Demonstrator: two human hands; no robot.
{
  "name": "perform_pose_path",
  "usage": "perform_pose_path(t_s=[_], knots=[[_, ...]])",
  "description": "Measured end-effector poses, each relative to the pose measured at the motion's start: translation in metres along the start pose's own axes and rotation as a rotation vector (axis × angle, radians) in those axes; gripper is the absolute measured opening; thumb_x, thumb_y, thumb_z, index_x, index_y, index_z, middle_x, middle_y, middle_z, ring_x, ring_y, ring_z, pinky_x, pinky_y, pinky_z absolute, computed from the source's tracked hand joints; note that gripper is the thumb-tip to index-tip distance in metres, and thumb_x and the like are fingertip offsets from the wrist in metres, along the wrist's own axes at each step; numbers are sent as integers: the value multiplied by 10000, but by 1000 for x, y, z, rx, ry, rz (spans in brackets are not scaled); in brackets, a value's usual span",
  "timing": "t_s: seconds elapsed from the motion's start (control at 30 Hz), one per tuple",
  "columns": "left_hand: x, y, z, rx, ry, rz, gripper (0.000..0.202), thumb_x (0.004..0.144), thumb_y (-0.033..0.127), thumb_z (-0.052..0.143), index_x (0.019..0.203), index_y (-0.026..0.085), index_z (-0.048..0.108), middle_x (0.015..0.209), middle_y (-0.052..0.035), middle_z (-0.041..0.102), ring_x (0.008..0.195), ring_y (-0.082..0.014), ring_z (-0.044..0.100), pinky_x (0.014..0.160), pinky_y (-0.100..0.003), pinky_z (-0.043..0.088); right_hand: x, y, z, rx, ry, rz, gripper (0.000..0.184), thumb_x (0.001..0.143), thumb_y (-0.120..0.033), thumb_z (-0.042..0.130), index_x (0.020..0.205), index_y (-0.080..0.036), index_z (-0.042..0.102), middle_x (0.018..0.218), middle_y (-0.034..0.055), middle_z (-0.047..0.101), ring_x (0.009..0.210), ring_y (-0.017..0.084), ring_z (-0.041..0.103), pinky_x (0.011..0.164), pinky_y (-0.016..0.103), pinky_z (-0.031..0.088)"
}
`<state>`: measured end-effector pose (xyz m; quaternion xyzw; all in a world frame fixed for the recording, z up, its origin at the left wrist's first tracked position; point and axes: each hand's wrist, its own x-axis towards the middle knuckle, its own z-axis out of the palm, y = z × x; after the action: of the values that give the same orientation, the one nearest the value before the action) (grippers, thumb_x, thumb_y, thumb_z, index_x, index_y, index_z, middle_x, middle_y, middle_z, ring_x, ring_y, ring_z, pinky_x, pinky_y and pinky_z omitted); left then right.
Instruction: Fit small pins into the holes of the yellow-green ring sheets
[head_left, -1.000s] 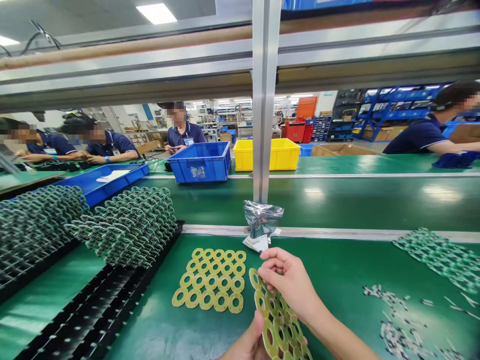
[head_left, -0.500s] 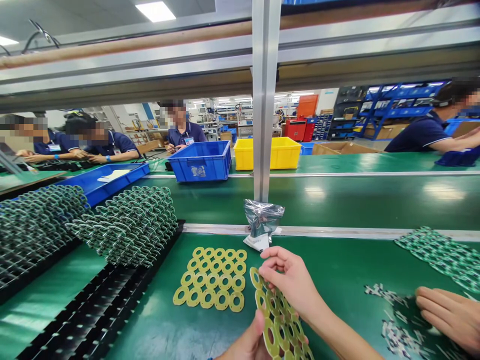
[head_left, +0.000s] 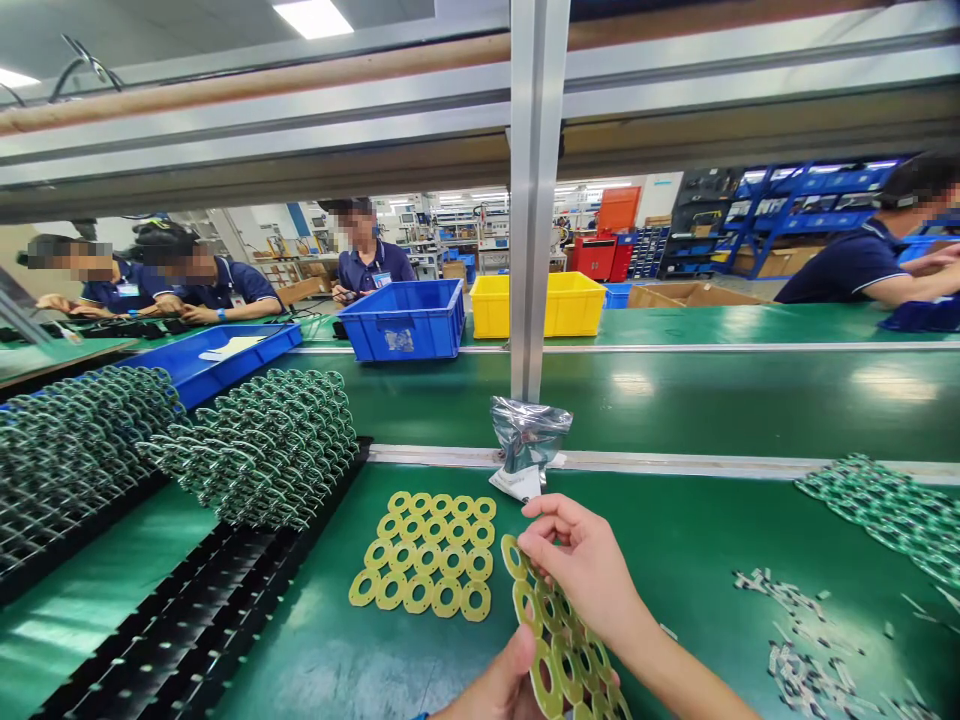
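A yellow panel of joined rings (head_left: 551, 640) stands tilted between my two hands above the green bench. My left hand (head_left: 499, 685) grips its lower left side, thumb along the near edge and the other fingers mostly hidden behind. The fingers of my right hand (head_left: 581, 555) are closed in a pinch at the panel's upper end; whether they also hold some small part is hidden. To the left, a second panel of yellow rings (head_left: 424, 553) lies flat on the bench. Just beyond my right hand sits a silver foil bag (head_left: 529, 435) with a white label.
Green circuit panels stand in black racks (head_left: 255, 450) at left; more green boards (head_left: 889, 510) lie at right. Small black-and-white parts (head_left: 806, 670) are scattered nearby. A metal post (head_left: 534, 200), blue bin (head_left: 405, 320) and yellow bin (head_left: 574, 303) stand ahead. Several people sit beyond.
Another person's hand at the right, over the small parts, has left the view. My hands keep almost the same hold on the ring panel. The view has shifted slightly.
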<state>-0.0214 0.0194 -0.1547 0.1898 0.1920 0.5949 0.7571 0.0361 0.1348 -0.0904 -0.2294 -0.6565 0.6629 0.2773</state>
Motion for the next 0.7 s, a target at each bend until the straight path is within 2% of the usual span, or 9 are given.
perform_pose_path(t_s=[0.2, 0.33, 0.43, 0.53, 0.63, 0.7], knots=[[1, 3, 13, 15, -37, 58, 552, 694, 540, 553, 1111, 179, 566, 1029, -87, 641, 1080, -275, 508, 1021, -461, 207, -5, -2, 6, -164, 47, -48, 118, 728, -217, 578, 844, -192, 587, 619, -26, 555, 517, 97, 468, 488, 210, 400], [2, 4, 18, -48, -23, 102, 488, 714, 496, 560, 1131, 244, 548, 1130, -29, 601, 1172, -236, 436, 1065, -390, 136, -5, -4, 5, -233, 48, -85, 151, 733, -234, 567, 873, -199, 613, 676, -3, 603, 576, 125, 525, 517, 223, 430], [0, 4, 15, -38, 9, 51, 540, 679, 526, 579, 1137, 244, 542, 1182, -16, 568, 1210, -236, 394, 1079, -375, 104, -4, -10, -1, -320, 22, -86, 123, 740, -272, 560, 784, -195, 644, 700, 13, 629, 618, 149, 552, 547, 242, 444], [-1, 4, 14, -25, 38, 12, 588, 662, 545, 584, 1156, 232, 525, 1213, -35, 541, 1228, -265, 363, 1072, -428, 122, -4, -14, -7, -432, 3, -105, 139, 735, -264, 562, 662, -195, 658, 656, 12, 625, 599, 153, 552, 567, 257, 437], [-2, 5, 16, -37, 67, 26, 620, 679, 525, 581, 1220, 251, 452, 1252, -57, 502, 1233, -297, 345, 1046, -494, 159, -4, -14, -8, -478, -7, -115, 151, 732, -238, 557, 630, -200, 661, 639, 9, 614, 579, 152, 551, 558, 258, 428], [-2, 5, 18, -46, 70, 32, 644, 684, 520, 579, 1243, 245, 420, 1245, -71, 506, 1238, -303, 335, 1039, -504, 168, -5, -13, -6, -493, -10, -112, 171, 740, -236, 544, 614, -199, 653, 632, 8, 607, 571, 149, 549, 548, 255, 421]])
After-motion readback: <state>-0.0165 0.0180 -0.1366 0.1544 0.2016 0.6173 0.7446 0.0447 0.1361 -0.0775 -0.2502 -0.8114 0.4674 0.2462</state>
